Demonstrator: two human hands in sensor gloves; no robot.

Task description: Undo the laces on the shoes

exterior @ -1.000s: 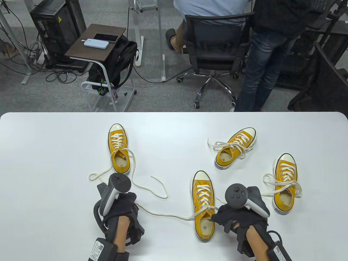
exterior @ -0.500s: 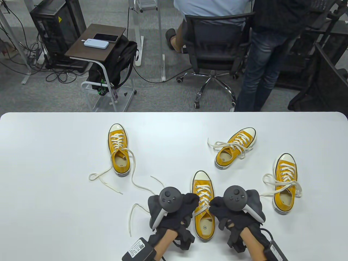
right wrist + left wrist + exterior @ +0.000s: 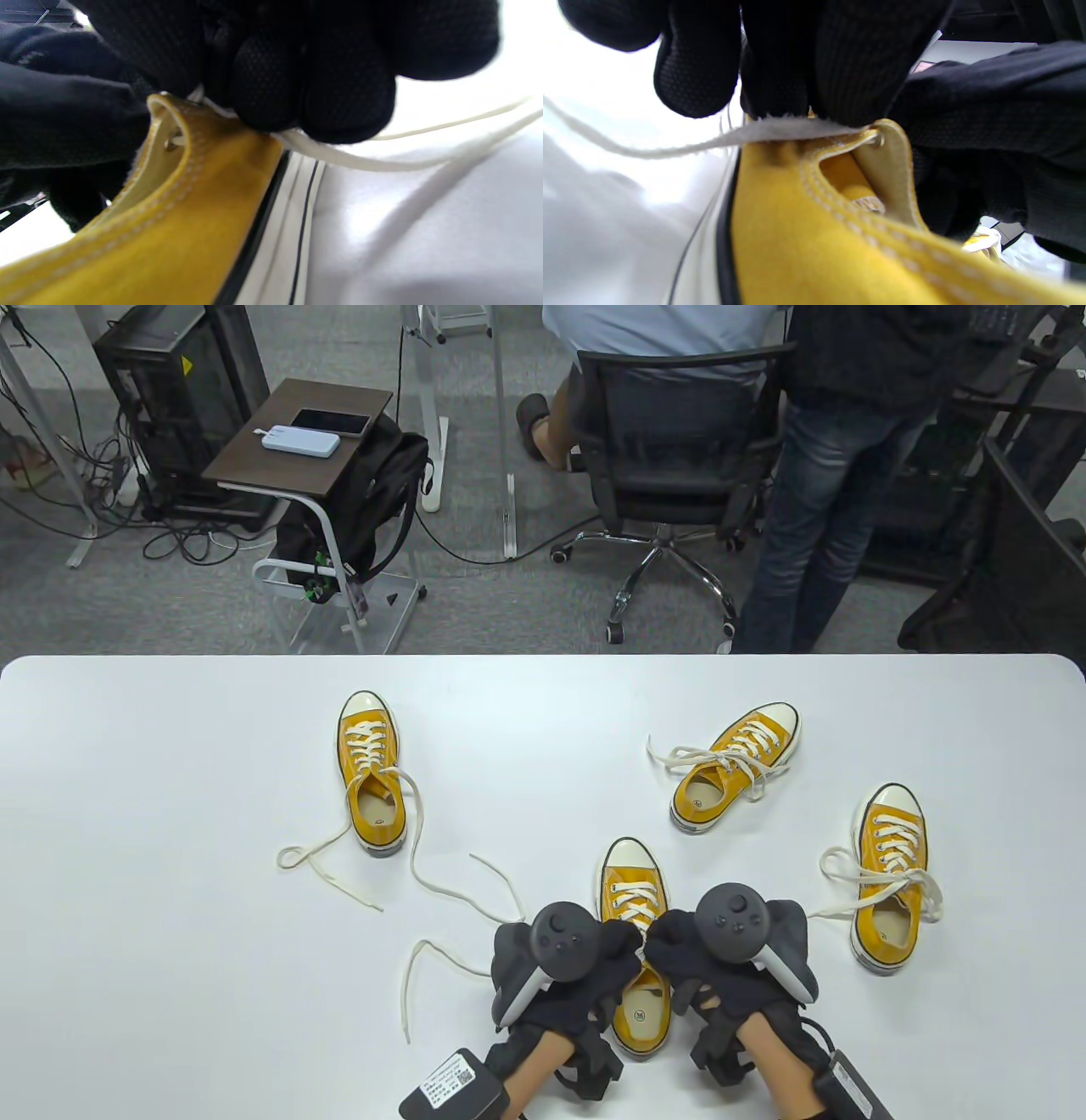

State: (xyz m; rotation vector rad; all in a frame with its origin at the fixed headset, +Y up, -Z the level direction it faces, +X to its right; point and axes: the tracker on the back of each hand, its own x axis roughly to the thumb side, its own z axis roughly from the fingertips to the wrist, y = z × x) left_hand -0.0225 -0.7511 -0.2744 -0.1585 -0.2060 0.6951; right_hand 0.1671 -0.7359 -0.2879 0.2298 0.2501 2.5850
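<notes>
Both hands meet over the near shoe (image 3: pixel 635 899), the yellow sneaker closest to the table's front edge, and every other place here is given from it. The left hand (image 3: pixel 585 976) sits on its left flank, and in the left wrist view its fingers (image 3: pixel 780 63) pinch the lace (image 3: pixel 712 142) right at the top eyelet. The right hand (image 3: pixel 704 963) sits on the right flank, curled fingers (image 3: pixel 314 84) clamped on the other lace end (image 3: pixel 360 159) beside the opposite eyelet. This shoe's bow looks already pulled out, with a loose end (image 3: pixel 416 984) trailing to its left, so the step in hand seems to be loosening the crossing at the top. Next probably calls for drawing each end outward, then moving to the bowed shoe (image 3: pixel 887 882) to the right.
</notes>
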